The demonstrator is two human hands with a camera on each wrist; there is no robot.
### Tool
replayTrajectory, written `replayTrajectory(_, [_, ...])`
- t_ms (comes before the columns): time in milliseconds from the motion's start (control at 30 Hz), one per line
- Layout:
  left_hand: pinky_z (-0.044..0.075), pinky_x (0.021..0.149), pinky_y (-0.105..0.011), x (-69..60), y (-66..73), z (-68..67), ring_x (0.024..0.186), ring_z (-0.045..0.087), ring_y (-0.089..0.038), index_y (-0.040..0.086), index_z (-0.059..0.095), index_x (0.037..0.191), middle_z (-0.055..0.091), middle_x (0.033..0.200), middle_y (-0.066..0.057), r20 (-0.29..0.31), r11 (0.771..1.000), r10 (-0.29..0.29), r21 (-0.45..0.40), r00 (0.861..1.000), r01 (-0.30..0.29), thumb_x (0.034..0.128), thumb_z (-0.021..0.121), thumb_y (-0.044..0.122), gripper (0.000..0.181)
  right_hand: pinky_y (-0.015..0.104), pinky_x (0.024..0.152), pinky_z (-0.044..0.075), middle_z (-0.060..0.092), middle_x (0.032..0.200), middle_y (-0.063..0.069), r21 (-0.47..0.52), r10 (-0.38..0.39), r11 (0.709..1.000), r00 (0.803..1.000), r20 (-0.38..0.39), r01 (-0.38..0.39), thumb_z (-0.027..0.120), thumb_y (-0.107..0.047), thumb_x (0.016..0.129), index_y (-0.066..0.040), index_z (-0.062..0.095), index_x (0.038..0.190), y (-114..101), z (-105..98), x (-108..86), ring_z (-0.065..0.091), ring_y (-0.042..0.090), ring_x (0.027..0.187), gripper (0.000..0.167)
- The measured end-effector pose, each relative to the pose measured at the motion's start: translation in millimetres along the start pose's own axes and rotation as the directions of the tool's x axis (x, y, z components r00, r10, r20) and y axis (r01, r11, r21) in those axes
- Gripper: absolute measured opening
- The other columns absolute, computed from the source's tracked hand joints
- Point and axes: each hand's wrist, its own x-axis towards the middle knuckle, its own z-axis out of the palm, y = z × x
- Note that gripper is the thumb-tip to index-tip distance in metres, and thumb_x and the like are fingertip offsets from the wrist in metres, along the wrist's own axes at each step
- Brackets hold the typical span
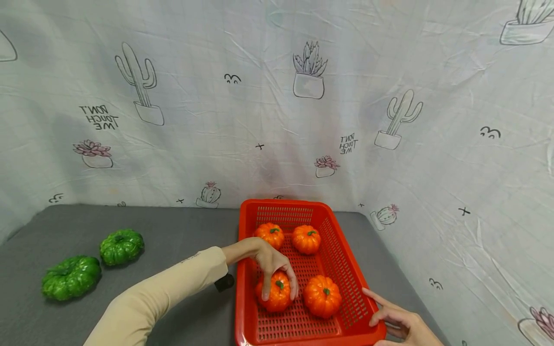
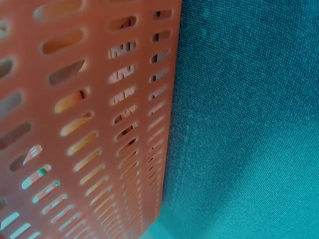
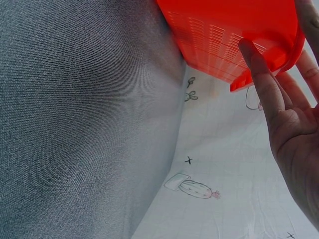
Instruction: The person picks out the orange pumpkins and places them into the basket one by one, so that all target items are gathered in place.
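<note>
My left hand (image 1: 277,264) reaches down into a red plastic basket (image 1: 352,262), its fingers and thumb curled round an orange toy pumpkin (image 1: 278,294) with a green stem. That pumpkin is at the near left of the basket; another pumpkin (image 1: 322,296) lies to its right. Two more, a far-left pumpkin (image 1: 269,234) and a far-right pumpkin (image 1: 306,239), lie further back. At the basket's near right corner, my right hand (image 1: 400,322) grips the rim. In the right wrist view, one finger (image 3: 261,77) lies along the outer wall.
Two green pumpkins (image 1: 121,247) (image 1: 72,278) lie on the grey tabletop (image 1: 182,230) at the left. A small black object (image 1: 224,282) shows beside the basket, under the left forearm. Pale cloth (image 1: 195,120) printed with cacti hangs behind and at right. The left wrist view is mostly perforated basket wall (image 2: 99,114).
</note>
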Motion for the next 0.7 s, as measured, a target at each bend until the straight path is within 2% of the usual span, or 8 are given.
replayTrajectory(233, [0.036,0.102,-0.019,-0.1,0.8,0.6,0.121,0.045,0.002,-0.011,0.057,0.12,0.055,0.123,0.01,0.006,1.0,-0.019,0.002,1.0,0.019,0.0714,0.071,-0.022,0.052,0.029,0.077,0.055,0.039,0.15,-0.002,0.001,-0.018,1.0,1.0,0.002,0.018,0.065,0.024,0.074,-0.002,0.062,0.107,1.0,0.7,-0.1,0.048,0.007,0.124,0.042])
replayTrajectory(467, [0.032,0.104,-0.017,0.5,1.4,1.9,0.122,0.044,0.003,-0.011,0.057,0.118,0.054,0.13,0.005,0.011,0.999,-0.04,0.02,0.999,0.04,0.0719,0.071,-0.021,0.05,0.029,0.078,0.055,0.039,0.149,-0.006,0.001,0.014,1.0,1.0,-0.001,-0.014,0.064,0.023,0.076,-0.002,0.061,0.107,-1.8,0.7,-0.3,0.048,0.006,0.122,0.039])
replayTrajectory(700, [0.036,0.101,-0.018,-1.5,2.5,3.0,0.121,0.045,0.004,-0.006,0.059,0.122,0.054,0.127,0.012,-0.014,0.997,-0.075,0.016,0.997,0.075,0.0709,0.072,-0.021,0.055,0.028,0.077,0.055,0.04,0.148,-0.009,-0.012,0.053,0.999,0.998,-0.016,-0.053,0.065,0.021,0.077,-0.002,0.062,0.105,-5.2,1.8,1.2,0.05,0.005,0.118,0.036])
